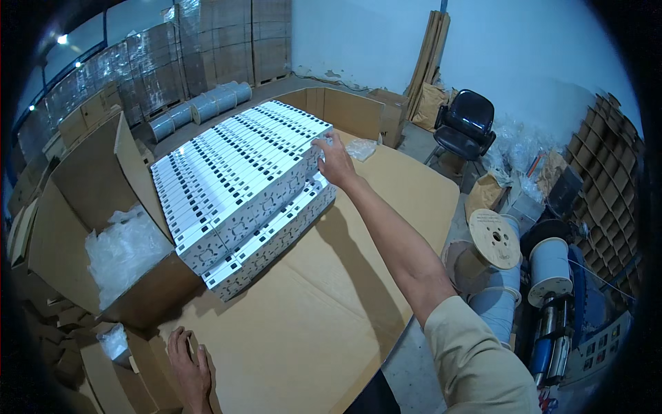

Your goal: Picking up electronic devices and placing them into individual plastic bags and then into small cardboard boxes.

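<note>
Two layers of long white plastic strips with dark square holes (pixel 238 162) lie stacked on a cardboard-covered table (pixel 324 276). The upper layer sits slightly offset over the lower one (pixel 276 238), whose near edge shows below it. At the stack's far right corner, my right hand (pixel 336 162) bends its fingers over the end of an upper strip. My left hand (pixel 189 364) lies at the near left of the table, fingers stretched out and holding nothing. It is beside an open cardboard box (pixel 141 359) with a clear plastic-wrapped item (pixel 115 341) in it.
Left of the stack, an open carton (pixel 69 186) contains crumpled clear plastic (pixel 127 255). Cable spools (pixel 495 238) crowd the floor at right, near a black chair (pixel 467 124). Wrapped carton stacks (pixel 214 45) stand at the back, with grey rolls (pixel 200 110) before them.
</note>
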Demonstrator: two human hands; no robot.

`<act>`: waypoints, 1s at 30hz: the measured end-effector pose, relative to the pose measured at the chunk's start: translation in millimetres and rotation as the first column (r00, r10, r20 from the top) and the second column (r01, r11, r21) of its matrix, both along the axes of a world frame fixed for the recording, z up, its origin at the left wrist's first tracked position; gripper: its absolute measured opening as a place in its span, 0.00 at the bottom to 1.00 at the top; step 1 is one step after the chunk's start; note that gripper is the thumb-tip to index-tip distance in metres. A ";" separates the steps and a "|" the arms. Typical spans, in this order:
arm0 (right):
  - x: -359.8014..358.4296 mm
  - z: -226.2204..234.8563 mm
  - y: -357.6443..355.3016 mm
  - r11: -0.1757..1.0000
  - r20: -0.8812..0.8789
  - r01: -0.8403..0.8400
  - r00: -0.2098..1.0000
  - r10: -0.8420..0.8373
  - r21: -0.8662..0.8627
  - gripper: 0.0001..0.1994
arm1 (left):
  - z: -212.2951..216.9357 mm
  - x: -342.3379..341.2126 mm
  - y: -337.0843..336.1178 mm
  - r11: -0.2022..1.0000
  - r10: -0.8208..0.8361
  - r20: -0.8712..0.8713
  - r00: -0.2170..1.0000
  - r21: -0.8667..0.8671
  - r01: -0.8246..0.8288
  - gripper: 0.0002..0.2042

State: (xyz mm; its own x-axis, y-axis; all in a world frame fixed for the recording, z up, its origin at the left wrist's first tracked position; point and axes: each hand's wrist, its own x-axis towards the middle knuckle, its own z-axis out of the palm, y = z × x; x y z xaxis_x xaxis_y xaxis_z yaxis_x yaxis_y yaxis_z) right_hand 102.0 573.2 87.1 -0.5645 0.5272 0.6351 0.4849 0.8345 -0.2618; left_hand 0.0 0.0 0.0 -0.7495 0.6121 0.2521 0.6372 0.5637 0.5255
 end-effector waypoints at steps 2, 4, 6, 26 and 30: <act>8.3 0.4 0.4 0.995 -0.107 -0.088 0.990 0.092 0.039 0.27 | -2.8 5.0 -1.3 1.000 -0.017 -0.028 0.999 0.011 0.017 0.19; 4.0 2.2 3.3 0.993 -0.146 -0.114 0.983 0.113 0.001 0.26 | 0.6 -6.4 -0.5 0.999 -0.025 -0.054 0.998 0.018 0.026 0.19; 3.2 1.0 5.5 0.988 -0.171 -0.150 0.975 0.142 -0.036 0.25 | 1.5 -9.1 0.3 0.999 -0.024 -0.065 0.998 0.028 0.026 0.19; 76.0 7.8 -110.5 0.986 -0.343 -0.132 0.935 0.089 -0.106 0.14 | 13.0 2.5 -2.0 0.997 -0.053 -0.007 0.999 0.053 0.053 0.18; 67.7 -0.8 -207.9 0.924 -0.371 -0.239 0.921 0.119 -0.297 0.15 | 28.6 10.4 -15.8 0.997 -0.025 0.065 0.998 0.078 0.020 0.18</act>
State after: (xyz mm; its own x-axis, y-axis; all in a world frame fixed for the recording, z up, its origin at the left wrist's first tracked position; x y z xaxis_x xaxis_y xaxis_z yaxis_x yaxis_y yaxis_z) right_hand 169.7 365.3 86.3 -0.4506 0.6504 0.6115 0.1667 0.7342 -0.6581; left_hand 10.4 -15.8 28.6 -0.7523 0.6095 0.2500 0.6119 0.5057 0.6082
